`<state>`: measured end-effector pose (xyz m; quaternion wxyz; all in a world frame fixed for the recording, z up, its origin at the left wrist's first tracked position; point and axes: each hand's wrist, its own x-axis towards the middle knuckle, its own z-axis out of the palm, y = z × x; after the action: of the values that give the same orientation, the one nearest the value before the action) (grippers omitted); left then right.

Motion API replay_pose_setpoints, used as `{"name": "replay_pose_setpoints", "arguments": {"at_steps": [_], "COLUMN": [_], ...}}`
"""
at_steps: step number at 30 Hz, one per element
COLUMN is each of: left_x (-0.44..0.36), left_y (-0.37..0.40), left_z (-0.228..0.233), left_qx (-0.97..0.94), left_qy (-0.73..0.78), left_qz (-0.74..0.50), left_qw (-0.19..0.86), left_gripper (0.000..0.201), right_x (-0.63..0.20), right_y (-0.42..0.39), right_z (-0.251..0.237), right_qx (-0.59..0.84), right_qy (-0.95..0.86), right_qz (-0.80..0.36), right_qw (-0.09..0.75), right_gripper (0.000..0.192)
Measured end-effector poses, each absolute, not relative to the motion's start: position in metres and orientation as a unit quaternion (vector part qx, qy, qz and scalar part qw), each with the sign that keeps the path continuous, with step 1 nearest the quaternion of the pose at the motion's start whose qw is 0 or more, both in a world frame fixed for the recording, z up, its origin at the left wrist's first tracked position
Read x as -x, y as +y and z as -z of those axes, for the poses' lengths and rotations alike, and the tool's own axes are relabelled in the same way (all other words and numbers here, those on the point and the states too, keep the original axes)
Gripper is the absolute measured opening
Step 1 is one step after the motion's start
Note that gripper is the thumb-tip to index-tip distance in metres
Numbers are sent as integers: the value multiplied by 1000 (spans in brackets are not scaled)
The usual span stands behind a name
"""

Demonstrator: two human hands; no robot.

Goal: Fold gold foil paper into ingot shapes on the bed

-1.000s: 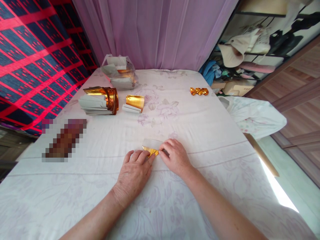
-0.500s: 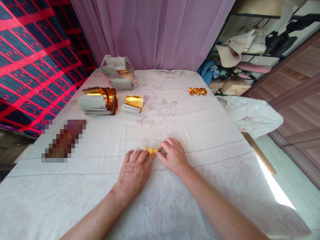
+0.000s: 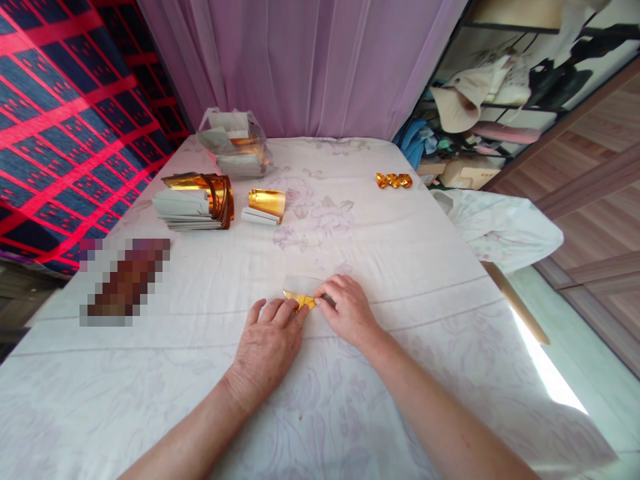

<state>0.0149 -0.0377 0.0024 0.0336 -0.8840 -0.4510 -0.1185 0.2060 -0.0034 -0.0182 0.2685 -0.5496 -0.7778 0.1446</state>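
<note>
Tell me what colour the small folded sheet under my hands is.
In the head view, the folded sheet is shiny gold on one side and pale white on the other.

My bed (image 3: 400, 280) wears a pale floral sheet. On it lie foil paper stacks (image 3: 193, 200), a plastic bag (image 3: 233, 143), folded gold pieces (image 3: 394, 180) and my gold sheet (image 3: 300, 293).

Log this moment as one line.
left hand: pressing small gold-and-white foil paper sheet | right hand: pinching its edge | surface: white floral cloth
</note>
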Motion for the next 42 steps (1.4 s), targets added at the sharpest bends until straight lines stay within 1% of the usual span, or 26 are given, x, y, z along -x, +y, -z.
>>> {"name": "replay_pose_setpoints", "arguments": {"at_steps": [6,8,14,18,19,23,29,42], "left_x": [-15,-15,-15,-16,-16,-14,-10,-14], "left_y": [-37,-37,-37,-37,-37,-37,-38,-36], "left_z": [-3,-3,-3,-3,-3,-3,-4,-7], "left_qx": [883,884,884,883,883,885,890,889], "left_qy": [-451,-451,-451,-452,-452,-448,-441,-445], "left_qz": [121,119,114,114,114,116,107,105], "left_qw": [43,43,49,48,47,41,27,18], "left_gripper": [30,29,30,31,31,31,36,34], "right_x": [-210,-211,-210,-207,-206,-203,-203,-202], "right_y": [0,1,-1,-4,-5,-6,-5,-6], "right_z": [22,23,23,21,20,20,17,16], "right_qx": [536,533,522,535,541,558,555,557], "right_qy": [-781,-783,-784,-777,-777,-775,-779,-775], "right_qz": [-159,-156,-140,-124,-117,-102,-121,-122], "right_qw": [278,281,307,307,300,278,266,274], "right_gripper": [23,25,23,6,4,4,4,5]}}
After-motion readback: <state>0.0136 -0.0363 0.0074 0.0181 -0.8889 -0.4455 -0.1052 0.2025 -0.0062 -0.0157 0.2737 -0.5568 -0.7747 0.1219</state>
